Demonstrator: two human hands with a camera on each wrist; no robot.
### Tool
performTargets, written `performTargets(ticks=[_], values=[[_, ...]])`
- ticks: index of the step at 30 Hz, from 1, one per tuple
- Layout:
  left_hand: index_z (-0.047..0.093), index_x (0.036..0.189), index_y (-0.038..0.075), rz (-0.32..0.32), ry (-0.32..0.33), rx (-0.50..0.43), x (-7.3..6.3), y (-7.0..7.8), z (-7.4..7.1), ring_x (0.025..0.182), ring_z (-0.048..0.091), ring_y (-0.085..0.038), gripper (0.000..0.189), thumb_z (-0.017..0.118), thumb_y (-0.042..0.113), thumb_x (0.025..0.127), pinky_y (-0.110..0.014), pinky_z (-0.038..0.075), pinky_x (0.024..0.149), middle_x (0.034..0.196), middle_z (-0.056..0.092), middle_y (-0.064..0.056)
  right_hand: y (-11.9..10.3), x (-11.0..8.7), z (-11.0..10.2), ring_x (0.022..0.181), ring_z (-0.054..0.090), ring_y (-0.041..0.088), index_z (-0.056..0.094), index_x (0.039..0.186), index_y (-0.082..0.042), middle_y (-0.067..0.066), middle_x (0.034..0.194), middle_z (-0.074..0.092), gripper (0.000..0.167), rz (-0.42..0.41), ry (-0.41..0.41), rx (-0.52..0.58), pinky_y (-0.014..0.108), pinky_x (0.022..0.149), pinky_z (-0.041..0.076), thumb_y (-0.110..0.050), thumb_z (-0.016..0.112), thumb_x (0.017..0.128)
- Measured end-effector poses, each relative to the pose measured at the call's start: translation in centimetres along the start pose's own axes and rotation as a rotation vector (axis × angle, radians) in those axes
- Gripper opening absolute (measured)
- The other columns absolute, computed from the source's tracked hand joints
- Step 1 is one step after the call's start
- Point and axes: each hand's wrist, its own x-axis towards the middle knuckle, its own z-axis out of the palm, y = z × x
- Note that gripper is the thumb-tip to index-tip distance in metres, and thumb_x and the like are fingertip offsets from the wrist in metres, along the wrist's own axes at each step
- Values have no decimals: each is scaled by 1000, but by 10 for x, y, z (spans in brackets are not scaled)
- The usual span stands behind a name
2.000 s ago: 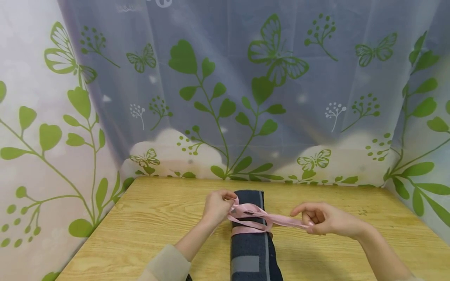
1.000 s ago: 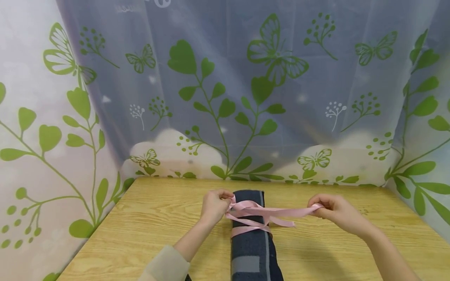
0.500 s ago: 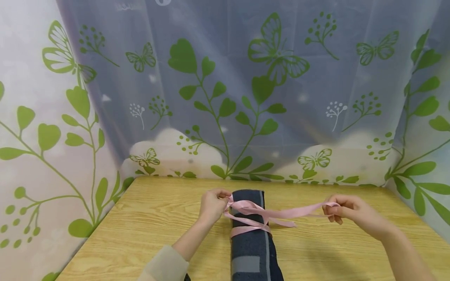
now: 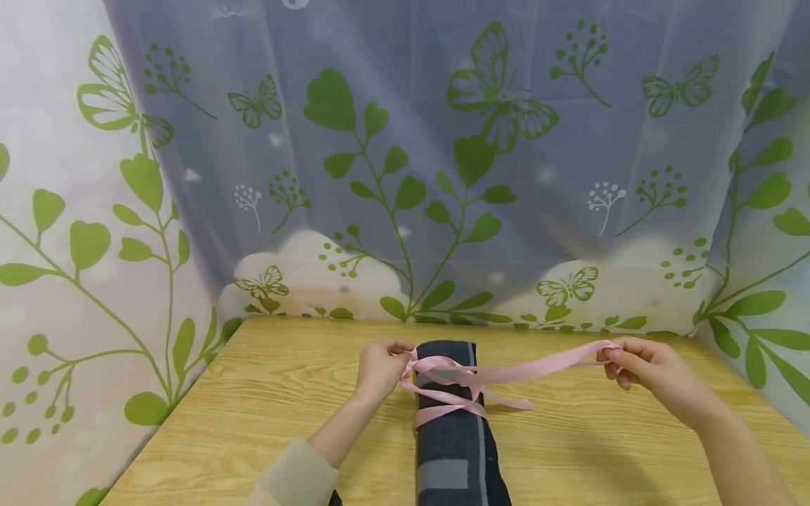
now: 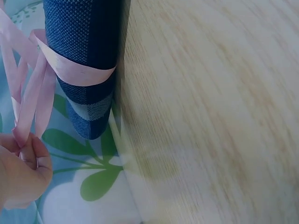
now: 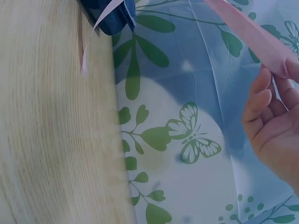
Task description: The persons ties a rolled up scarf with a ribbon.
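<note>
A dark blue, rolled cloth [image 4: 449, 439] with grey stripes and patches lies lengthwise on the table. Pink ribbon [image 4: 538, 365] wraps round it and forms loops over its far part. At the cloth's left side my left hand [image 4: 380, 369] pinches a ribbon loop between thumb and fingers; the left wrist view shows this hand [image 5: 25, 170] with strands running up from it. Out to the right, my right hand [image 4: 652, 372] pinches a long stretch of the ribbon, held raised above the table. One loose ribbon end [image 4: 519, 404] sticks out right of the cloth.
The wooden table [image 4: 253, 422] extends on both sides of the cloth. Behind it and at the sides hang curtains [image 4: 380, 176] printed with green leaves and butterflies. A small dark object [image 4: 335, 499] shows at the bottom edge near the left sleeve.
My right hand has moved right and slightly up, drawing its stretch of ribbon out longer. A shorter ribbon end has come free on the right. My left hand has shifted slightly left, still pinching.
</note>
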Motion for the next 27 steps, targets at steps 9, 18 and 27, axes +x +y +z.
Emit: performTargets(ticks=[9, 18, 27], values=[[71, 87, 1, 40, 61, 114, 1, 1, 0, 55, 56, -14, 16, 57, -2, 81, -20, 34, 42, 76, 66, -7, -1, 4, 3, 62, 47, 14, 59, 103, 10, 2, 72, 53, 39, 192, 181, -310, 27, 55, 41, -26, 45, 99], [70, 86, -3, 69, 101, 104, 2, -1, -4, 66, 60, -19, 15, 57, -6, 80, -24, 48, 56, 80, 67, -10, 9, -3, -9, 63, 49, 9, 66, 96, -9, -2, 73, 57, 24, 191, 278, -220, 24, 54, 44, -22, 46, 98], [71, 88, -2, 57, 114, 147, 2, -2, -14, 59, 47, -13, 18, 54, -4, 82, -22, 37, 48, 85, 66, -11, 16, -11, -26, 68, 54, 8, 68, 88, -14, -9, 82, 61, 24, 182, 320, 11, 24, 54, 44, -20, 47, 98]])
